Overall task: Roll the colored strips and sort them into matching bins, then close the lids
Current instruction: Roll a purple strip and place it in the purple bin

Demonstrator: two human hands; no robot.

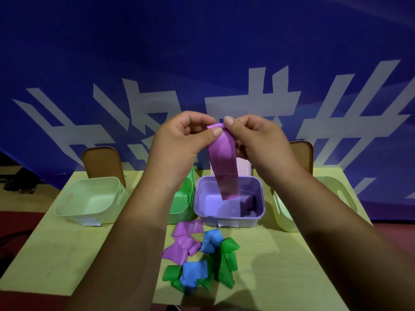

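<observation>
Both hands, left hand and right hand, pinch top of purple strip, apparently rolled at its top, hanging over purple bin.

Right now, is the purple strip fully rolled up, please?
No, the purple strip is rolled only at its top, pinched by left hand and right hand; the rest hangs.

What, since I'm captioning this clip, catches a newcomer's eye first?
At centre, the left hand and right hand pinch the top of a purple strip, whose tail hangs over the open purple bin. In front of that bin, a loose pile of purple, blue and green strips lies on the table.
</observation>
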